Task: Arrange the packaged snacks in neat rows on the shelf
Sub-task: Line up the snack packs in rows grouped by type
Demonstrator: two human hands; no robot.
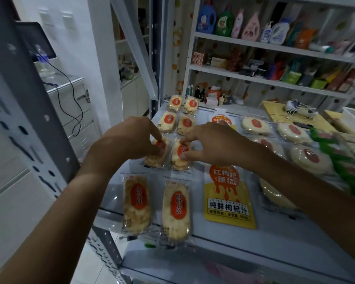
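Clear-wrapped rice cracker packs with red oval labels lie in two columns on the white shelf (pixel 230 240). My left hand (pixel 129 140) pinches the left pack of the third row (pixel 155 158). My right hand (pixel 211 142) pinches the right pack of that row (pixel 179 158). Two longer-looking packs lie nearest me, one on the left (pixel 136 204) and one on the right (pixel 176 212). Several more packs sit in pairs behind my hands (pixel 168 121). A yellow juice pouch (pixel 226 195) lies to the right of the columns, with another pouch (pixel 220 118) behind my right hand.
Round white cracker packs (pixel 254 125) spread across the shelf's right side, beside green packaging (pixel 336 158). A grey perforated upright (pixel 19 89) stands at the left. Cables and a white device (pixel 295 107) lie at the back right. A far rack holds bottles (pixel 248 25) and boxes.
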